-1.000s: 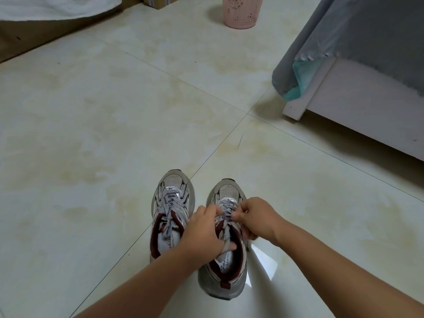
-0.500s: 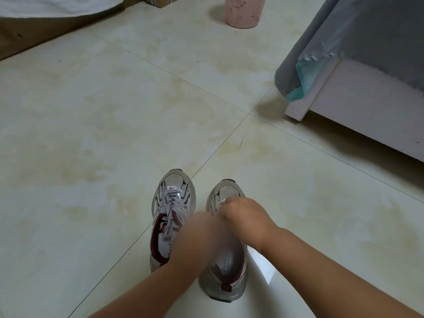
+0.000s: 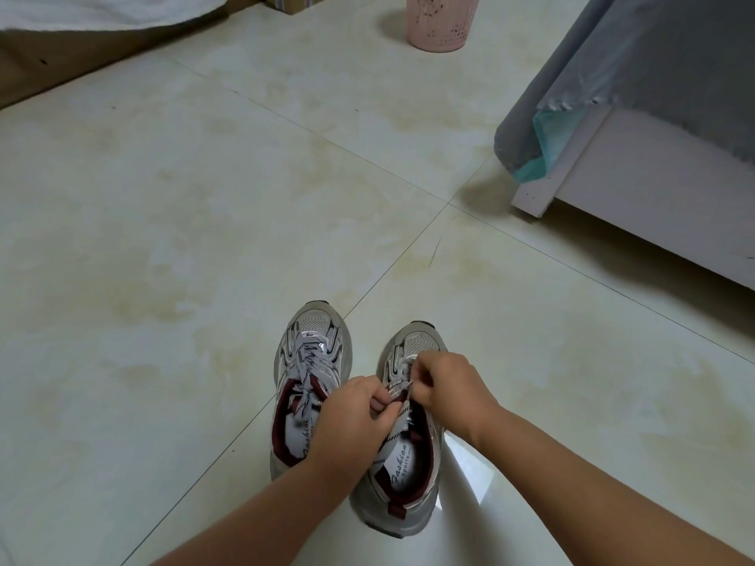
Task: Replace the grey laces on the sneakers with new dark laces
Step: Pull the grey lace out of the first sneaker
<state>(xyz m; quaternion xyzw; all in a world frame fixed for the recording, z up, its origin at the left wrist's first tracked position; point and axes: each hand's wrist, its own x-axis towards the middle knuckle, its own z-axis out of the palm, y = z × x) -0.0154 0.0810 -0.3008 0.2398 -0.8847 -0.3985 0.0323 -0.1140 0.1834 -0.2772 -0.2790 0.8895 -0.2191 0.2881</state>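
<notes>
On the pale tiled floor (image 3: 204,239), low in the middle of the view, two sneakers stand side by side with toes pointing away from the person. The left sneaker (image 3: 308,361) is grey and silver with a mesh toe panel, dark red lining round the collar and a white insole with dark script. Its grey lace (image 3: 306,373), flat and flecked with short dark dashes, is threaded through the eyelets, and its loose ends fall over the tongue into the shoe's opening.

Just beside it, the left hand (image 3: 351,418) reaches across with fingers curled, pinching a stretch of the flat grey lace (image 3: 394,428) of the right sneaker (image 3: 412,475). That lace runs down from the hand over the tongue toward the insole, which reads "Fashion sports". This shoe matches the first: grey upper, silver overlays, dark red collar and a dark red heel tab. It sits slightly nearer the person than its pair.

The right hand (image 3: 449,386) is above the shoe's forward eyelets, fingers curled and pinching the same lace near the toe end of the lacing. The two hands are close together, almost touching.

Farther right and well apart stands a white bed frame (image 3: 653,206) draped with a grey cover (image 3: 637,67).
</notes>
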